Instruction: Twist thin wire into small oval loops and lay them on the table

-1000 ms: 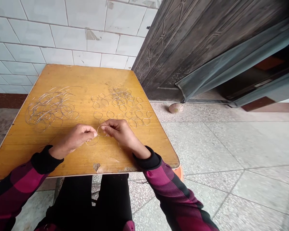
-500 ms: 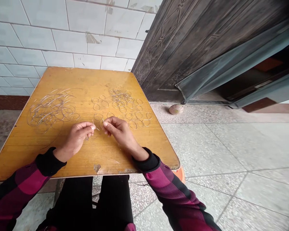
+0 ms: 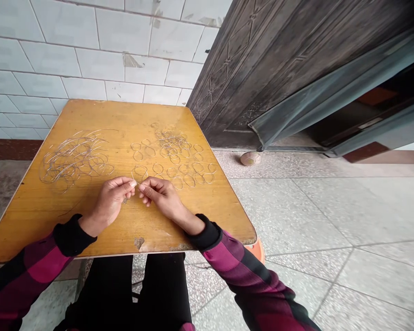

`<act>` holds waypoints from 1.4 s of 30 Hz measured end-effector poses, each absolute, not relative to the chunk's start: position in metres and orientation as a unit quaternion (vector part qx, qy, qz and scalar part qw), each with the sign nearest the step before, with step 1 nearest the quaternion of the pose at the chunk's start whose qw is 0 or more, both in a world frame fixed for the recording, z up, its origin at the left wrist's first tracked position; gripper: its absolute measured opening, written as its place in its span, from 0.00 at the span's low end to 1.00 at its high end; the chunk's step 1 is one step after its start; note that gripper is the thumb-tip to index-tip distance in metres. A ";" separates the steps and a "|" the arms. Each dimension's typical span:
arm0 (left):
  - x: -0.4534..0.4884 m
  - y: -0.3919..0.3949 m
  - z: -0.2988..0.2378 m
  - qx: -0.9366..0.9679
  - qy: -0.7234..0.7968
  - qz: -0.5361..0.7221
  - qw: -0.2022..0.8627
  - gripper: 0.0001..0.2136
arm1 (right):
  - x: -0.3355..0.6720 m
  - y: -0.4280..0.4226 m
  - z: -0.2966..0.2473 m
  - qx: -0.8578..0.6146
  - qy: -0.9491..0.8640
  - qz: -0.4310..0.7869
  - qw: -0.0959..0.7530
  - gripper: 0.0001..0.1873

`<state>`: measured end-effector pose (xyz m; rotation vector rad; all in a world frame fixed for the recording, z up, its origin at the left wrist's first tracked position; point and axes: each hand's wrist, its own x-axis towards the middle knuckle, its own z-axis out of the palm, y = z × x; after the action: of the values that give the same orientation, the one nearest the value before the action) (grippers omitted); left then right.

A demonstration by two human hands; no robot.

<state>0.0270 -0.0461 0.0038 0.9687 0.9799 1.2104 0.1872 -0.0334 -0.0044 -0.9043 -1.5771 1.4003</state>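
One wire (image 3: 132,175), left hand (image 3: 108,202), right hand (image 3: 162,195)

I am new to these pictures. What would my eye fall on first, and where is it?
Your eye would likely go first to the yellow wooden table top, with a tangled heap of silver wire loops on its left and smaller wire loops on its right. Near the centre, the left hand pinches a thin wire, with the right hand close beside it. At upper right stands a dark patterned door.
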 end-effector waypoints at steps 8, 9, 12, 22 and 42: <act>0.028 -0.045 0.002 0.415 0.410 0.515 0.628 0.10 | 0.186 -0.033 -0.008 -0.344 -0.650 0.535 0.416 0.19; 0.028 -0.045 0.002 0.414 0.405 0.514 0.633 0.10 | 0.186 -0.033 -0.009 -0.344 -0.649 0.536 0.416 0.19; 0.029 -0.045 0.002 0.413 0.404 0.517 0.631 0.09 | 0.185 -0.032 -0.011 -0.346 -0.644 0.541 0.415 0.19; 0.032 -0.043 0.004 0.378 0.430 0.584 0.576 0.05 | 0.179 -0.037 -0.015 -0.371 -0.671 0.483 0.423 0.12; 0.033 -0.041 0.000 0.371 0.423 0.599 0.570 0.06 | 0.174 -0.031 -0.020 -0.374 -0.629 0.523 0.437 0.15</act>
<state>0.0333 -0.0405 0.0004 0.8702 0.9933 1.4061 0.1738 -0.0314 -0.0195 -0.9301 -1.5637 1.3008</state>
